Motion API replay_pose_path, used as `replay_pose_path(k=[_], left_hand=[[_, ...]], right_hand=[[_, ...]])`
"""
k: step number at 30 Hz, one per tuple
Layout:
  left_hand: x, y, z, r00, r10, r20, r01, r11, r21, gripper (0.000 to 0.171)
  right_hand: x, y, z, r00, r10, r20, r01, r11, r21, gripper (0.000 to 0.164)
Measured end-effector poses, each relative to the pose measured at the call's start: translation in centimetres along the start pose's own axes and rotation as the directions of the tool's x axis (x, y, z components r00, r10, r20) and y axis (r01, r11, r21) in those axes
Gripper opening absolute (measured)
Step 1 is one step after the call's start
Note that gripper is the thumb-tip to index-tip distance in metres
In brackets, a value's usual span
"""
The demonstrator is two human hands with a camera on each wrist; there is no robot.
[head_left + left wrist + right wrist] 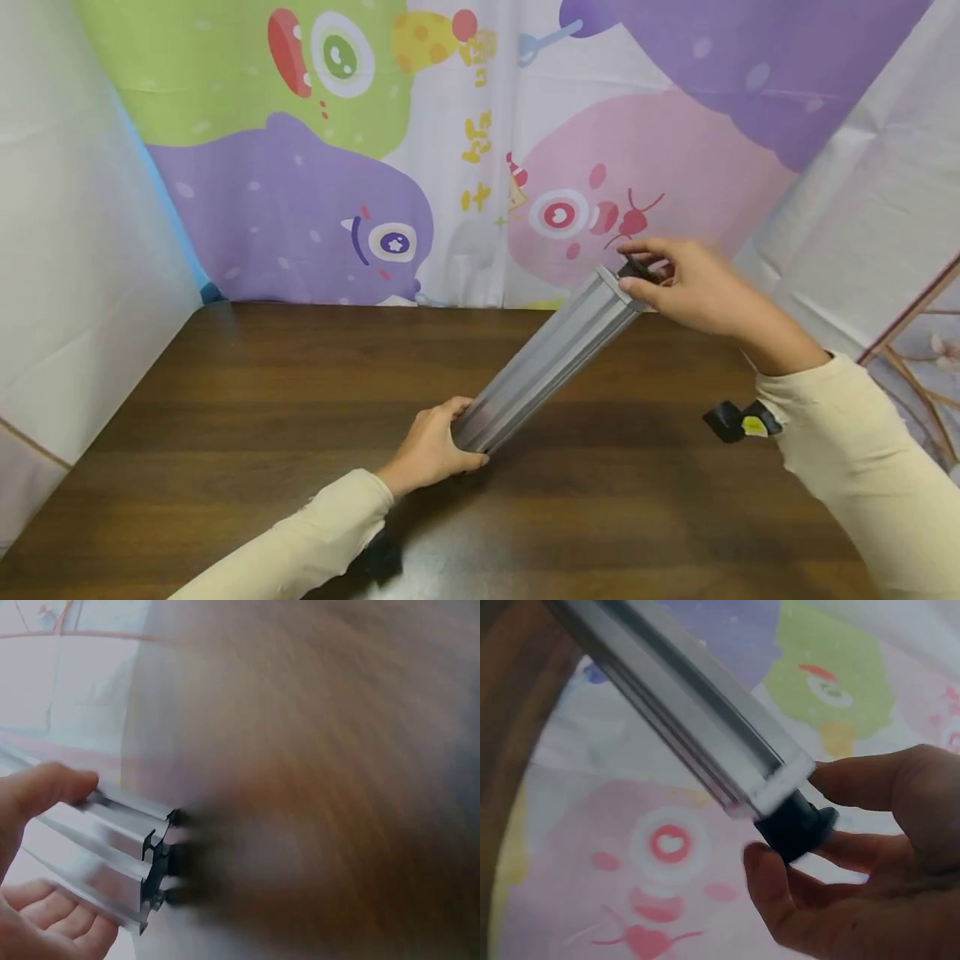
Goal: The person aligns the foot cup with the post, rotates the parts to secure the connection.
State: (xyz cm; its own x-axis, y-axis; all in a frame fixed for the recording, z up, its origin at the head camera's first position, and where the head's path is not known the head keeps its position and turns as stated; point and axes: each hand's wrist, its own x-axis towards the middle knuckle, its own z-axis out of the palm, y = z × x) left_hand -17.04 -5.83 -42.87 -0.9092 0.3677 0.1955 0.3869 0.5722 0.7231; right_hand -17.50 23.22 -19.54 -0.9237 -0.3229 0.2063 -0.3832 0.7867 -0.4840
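A long silver aluminium profile [551, 358] with grooved sides slants above the table, its far right end raised. My left hand [427, 442] grips its lower end, thumb on one side and fingers on the other. In the left wrist view, that end of the profile [112, 847] shows a slotted cross-section, with blurred dark shapes beyond it. At the upper end my right hand [697, 287] has its thumb and fingers curled round a black round foot-like fitting [791, 825]. The fitting sits against the profile's end face, and the fingers hide part of it.
A dark brown wooden table [225, 417] lies beneath the hands. Behind it hangs a curtain [465, 250] printed with cartoon monsters, and pale cloth walls [60, 208] stand at both sides. Dark wrist devices [723, 421] are attached at the sleeves.
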Motion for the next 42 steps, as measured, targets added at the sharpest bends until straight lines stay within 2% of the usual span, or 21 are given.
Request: replay_pose_path(k=[4,8,13,17,19,22,24,28,37,42], left_hand=[[-0.9,-1.5,-2.3,0.997,0.069,0.027,-0.071,0.995,0.066,0.071],[-1.8,-2.9,-4.9,0.991,0.122,0.063,-0.129,0.984,0.125,0.072],[-3.1,-3.9,-7.9,0.983,0.135,0.123,-0.153,0.976,0.152,0.072],[-3.7,-4.0,-9.4,0.976,0.149,0.156,-0.182,0.957,0.224,0.071],[-4.0,-4.1,-9.8,0.972,0.147,0.182,-0.191,0.949,0.253,0.071],[-4.5,-4.2,-10.3,0.962,0.135,0.237,-0.196,0.945,0.261,0.070],[-4.7,-4.4,-10.5,0.957,0.129,0.261,-0.198,0.945,0.259,0.069],[-5.0,-4.7,-10.9,0.954,0.132,0.269,-0.204,0.944,0.259,0.069],[-5.5,-6.0,-10.2,0.943,0.115,0.311,-0.197,0.949,0.246,0.071],[-5.3,-6.1,-10.3,0.937,0.147,0.316,-0.233,0.938,0.255,0.071]], right_hand=[[-1.4,2.8,0.8,0.991,0.003,0.134,-0.018,0.993,0.115,0.045],[-3.1,5.5,2.8,0.980,-0.021,0.197,-0.023,0.976,0.219,0.042],[-5.6,8.9,7.4,0.968,-0.040,0.247,-0.046,0.942,0.333,0.043],[-7.5,11.3,11.6,0.964,-0.063,0.259,-0.054,0.906,0.421,0.046],[-8.2,12.0,13.4,0.966,-0.080,0.247,-0.033,0.905,0.424,0.045],[-8.9,12.6,15.4,0.967,-0.095,0.235,-0.004,0.921,0.390,0.044],[-9.1,12.7,16.4,0.966,-0.095,0.239,0.002,0.933,0.361,0.042],[-9.1,12.6,17.6,0.962,-0.094,0.258,0.013,0.953,0.302,0.041],[-9.1,12.3,18.3,0.957,-0.106,0.271,0.047,0.975,0.216,0.041],[-8.7,11.9,17.8,0.955,-0.114,0.273,0.073,0.985,0.157,0.041]])
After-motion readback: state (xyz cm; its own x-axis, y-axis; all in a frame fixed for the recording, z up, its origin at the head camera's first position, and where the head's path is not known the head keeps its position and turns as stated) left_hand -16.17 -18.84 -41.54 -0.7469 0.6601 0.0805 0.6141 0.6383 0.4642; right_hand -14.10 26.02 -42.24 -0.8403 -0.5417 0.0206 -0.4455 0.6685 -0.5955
